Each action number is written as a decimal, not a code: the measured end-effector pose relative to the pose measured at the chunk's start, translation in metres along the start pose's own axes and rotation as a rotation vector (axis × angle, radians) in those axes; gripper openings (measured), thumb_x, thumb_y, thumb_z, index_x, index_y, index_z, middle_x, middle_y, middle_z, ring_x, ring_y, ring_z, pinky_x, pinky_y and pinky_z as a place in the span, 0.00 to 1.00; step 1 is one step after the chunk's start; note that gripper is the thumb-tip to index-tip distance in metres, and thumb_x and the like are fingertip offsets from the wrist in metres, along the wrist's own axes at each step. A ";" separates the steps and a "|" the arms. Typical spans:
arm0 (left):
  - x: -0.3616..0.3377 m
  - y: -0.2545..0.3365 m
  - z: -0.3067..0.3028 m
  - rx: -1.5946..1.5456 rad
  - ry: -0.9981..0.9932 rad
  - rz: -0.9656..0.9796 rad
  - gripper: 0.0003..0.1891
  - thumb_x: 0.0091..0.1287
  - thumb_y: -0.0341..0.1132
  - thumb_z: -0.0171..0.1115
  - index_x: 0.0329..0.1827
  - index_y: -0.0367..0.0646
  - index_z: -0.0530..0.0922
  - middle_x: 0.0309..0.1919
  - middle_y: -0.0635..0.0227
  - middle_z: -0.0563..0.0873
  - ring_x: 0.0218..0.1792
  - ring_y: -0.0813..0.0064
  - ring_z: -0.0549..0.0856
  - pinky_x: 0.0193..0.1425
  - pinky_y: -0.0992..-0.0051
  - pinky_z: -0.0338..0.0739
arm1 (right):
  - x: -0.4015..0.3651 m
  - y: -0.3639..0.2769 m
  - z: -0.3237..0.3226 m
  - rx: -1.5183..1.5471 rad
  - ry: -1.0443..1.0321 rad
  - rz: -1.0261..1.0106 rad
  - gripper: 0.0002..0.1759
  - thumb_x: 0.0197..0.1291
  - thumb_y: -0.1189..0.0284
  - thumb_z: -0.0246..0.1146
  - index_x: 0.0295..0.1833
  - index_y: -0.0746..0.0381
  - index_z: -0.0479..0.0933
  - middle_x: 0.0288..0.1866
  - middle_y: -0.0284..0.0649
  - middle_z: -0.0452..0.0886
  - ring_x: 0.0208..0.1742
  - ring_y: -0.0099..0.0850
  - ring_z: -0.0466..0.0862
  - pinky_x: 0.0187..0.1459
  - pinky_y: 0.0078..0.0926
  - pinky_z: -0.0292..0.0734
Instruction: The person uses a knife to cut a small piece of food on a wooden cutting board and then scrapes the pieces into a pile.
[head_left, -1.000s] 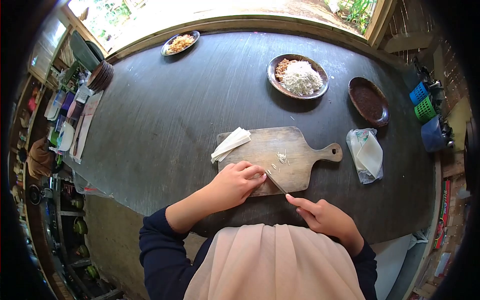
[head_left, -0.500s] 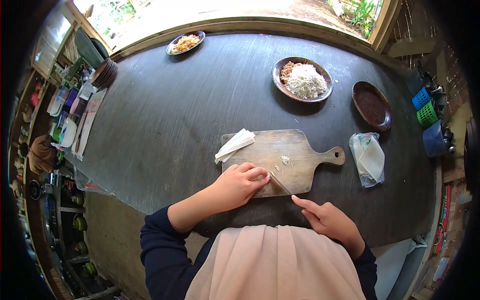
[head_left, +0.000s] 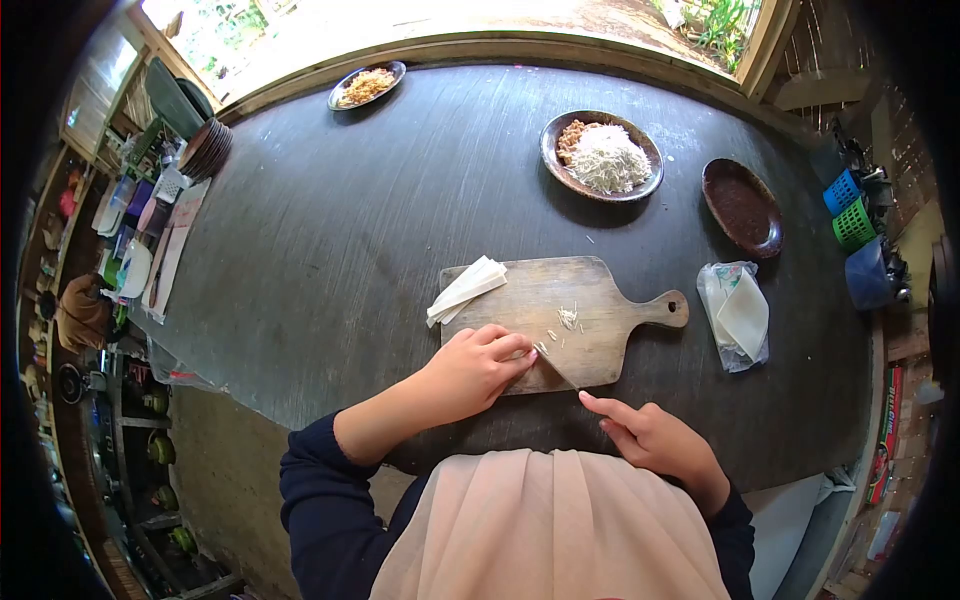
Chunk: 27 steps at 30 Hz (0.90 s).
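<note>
A wooden cutting board (head_left: 600, 290) with a handle lies on the dark table. My left hand (head_left: 482, 368) is closed at its front edge, fingers bent over pale material mostly hidden beneath them. In my right hand (head_left: 655, 438) is a knife (head_left: 558, 370), its blade slanting across the board up to my left fingertips. Small white slivers (head_left: 568, 319) are scattered near the board's middle. A stack of white strips (head_left: 468, 289) rests on the board's back left corner.
Behind the board stands a bowl (head_left: 655, 170) of white shreds and brown pieces. An oval brown dish (head_left: 742, 208) and a plastic packet with white sheets (head_left: 742, 318) are at right. A plate (head_left: 365, 87) of food sits far back; stacked plates (head_left: 206, 149) stand left.
The knife blade has tilted slightly at my left fingertips, and my right hand has shifted a little. The whole view has moved slightly; both hands keep their holds.
</note>
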<state>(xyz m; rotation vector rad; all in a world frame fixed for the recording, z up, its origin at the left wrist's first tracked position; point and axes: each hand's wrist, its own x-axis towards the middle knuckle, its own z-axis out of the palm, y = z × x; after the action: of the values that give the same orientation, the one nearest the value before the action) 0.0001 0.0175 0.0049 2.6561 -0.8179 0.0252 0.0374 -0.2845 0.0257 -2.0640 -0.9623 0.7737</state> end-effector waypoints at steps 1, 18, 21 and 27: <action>0.000 0.001 -0.001 0.004 -0.007 -0.003 0.22 0.61 0.30 0.67 0.61 0.46 0.81 0.58 0.71 0.80 0.58 0.66 0.79 0.58 0.65 0.77 | 0.000 -0.001 0.000 -0.001 0.000 0.000 0.28 0.69 0.75 0.60 0.74 0.47 0.68 0.18 0.50 0.75 0.17 0.47 0.77 0.25 0.40 0.73; 0.002 0.003 -0.003 0.020 -0.010 -0.012 0.21 0.60 0.28 0.68 0.59 0.45 0.82 0.58 0.69 0.80 0.57 0.65 0.79 0.58 0.65 0.78 | 0.000 -0.008 0.005 -0.163 0.066 -0.003 0.27 0.69 0.71 0.59 0.73 0.45 0.70 0.17 0.51 0.75 0.19 0.49 0.79 0.27 0.44 0.76; 0.002 0.002 -0.001 0.021 -0.001 -0.009 0.22 0.60 0.28 0.68 0.60 0.45 0.82 0.57 0.69 0.80 0.57 0.64 0.80 0.59 0.65 0.78 | -0.006 -0.009 -0.001 -0.172 0.029 0.006 0.27 0.69 0.72 0.60 0.73 0.46 0.69 0.18 0.51 0.76 0.18 0.49 0.79 0.26 0.43 0.75; 0.001 0.000 0.002 0.019 0.015 0.009 0.23 0.61 0.28 0.68 0.61 0.45 0.81 0.56 0.69 0.81 0.55 0.64 0.80 0.59 0.65 0.78 | -0.011 -0.004 -0.008 -0.066 -0.016 0.017 0.28 0.69 0.73 0.60 0.74 0.46 0.69 0.19 0.52 0.76 0.18 0.49 0.78 0.26 0.42 0.74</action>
<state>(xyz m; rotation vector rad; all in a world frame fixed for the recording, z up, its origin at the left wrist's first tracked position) 0.0006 0.0162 0.0036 2.6672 -0.8285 0.0548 0.0356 -0.2948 0.0356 -2.1284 -0.9917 0.7778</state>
